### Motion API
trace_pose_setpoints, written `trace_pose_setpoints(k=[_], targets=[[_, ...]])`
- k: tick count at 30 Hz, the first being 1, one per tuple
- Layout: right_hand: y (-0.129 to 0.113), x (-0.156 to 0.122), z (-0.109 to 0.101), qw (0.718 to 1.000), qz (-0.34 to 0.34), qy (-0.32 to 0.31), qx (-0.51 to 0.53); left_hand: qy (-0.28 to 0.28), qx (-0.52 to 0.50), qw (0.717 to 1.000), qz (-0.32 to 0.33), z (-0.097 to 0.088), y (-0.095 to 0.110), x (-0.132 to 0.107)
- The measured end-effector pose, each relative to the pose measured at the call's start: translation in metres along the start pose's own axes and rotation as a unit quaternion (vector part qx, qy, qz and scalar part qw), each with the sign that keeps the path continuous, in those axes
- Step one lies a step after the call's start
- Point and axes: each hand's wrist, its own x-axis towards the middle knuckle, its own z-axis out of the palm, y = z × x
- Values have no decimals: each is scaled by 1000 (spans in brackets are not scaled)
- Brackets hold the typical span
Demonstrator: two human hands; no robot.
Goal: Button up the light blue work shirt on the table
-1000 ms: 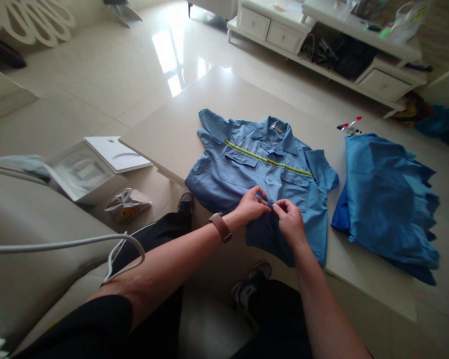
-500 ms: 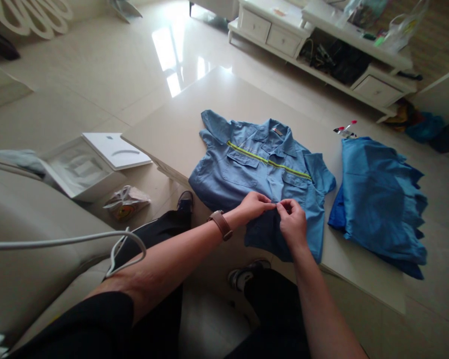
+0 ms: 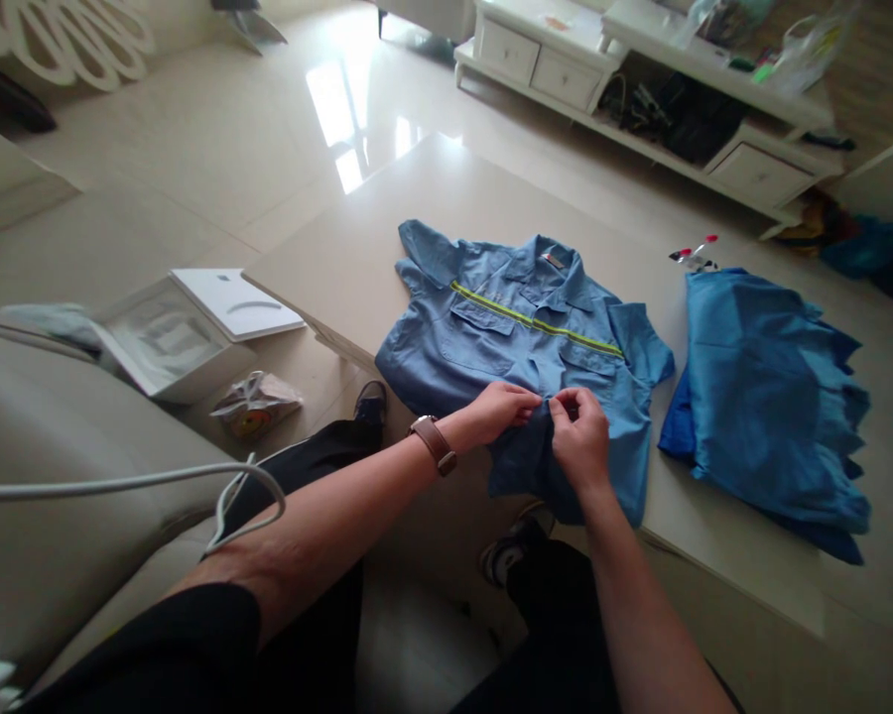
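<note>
A blue short-sleeved work shirt (image 3: 483,342) with a yellow-green stripe across the chest lies front up on the pale table (image 3: 357,248). Its collar points away from me, and its hem hangs over the near edge. My left hand (image 3: 507,409) pinches the shirt's front opening from the left. Close beside it, my right hand (image 3: 580,431) pinches the same front edge with thumb and forefinger. The fingertips almost meet; any button between them is too small to make out. A brown-strapped watch (image 3: 436,443) is on my left wrist.
A stack of folded blue clothes (image 3: 774,407) lies on the table's right, with red-capped items (image 3: 694,256) behind it. Left of the table are an open white box (image 3: 171,342) and a plastic-wrapped packet (image 3: 257,405). A white cable (image 3: 119,486) crosses by my left arm.
Both hands stay at the shirt's front with their fingertips shifted slightly. The view has moved a little, and my foot under the table sits further right.
</note>
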Motion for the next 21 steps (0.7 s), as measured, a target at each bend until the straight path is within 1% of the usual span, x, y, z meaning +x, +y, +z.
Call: trace_pose_setpoints(k=[6, 12, 17, 21], targets=[[3, 3, -2, 1000, 2, -19, 13, -12, 25, 1000, 11, -3, 3, 3], [4, 2, -7, 1000, 7, -18, 21, -23, -10, 1000, -5, 1, 1, 3], [3, -1, -7, 999, 8, -26, 25, 2, -35, 999, -15, 3, -3, 1], [3, -4, -5, 1000, -9, -23, 17, 27, -48, 998, -32, 5, -5, 1]])
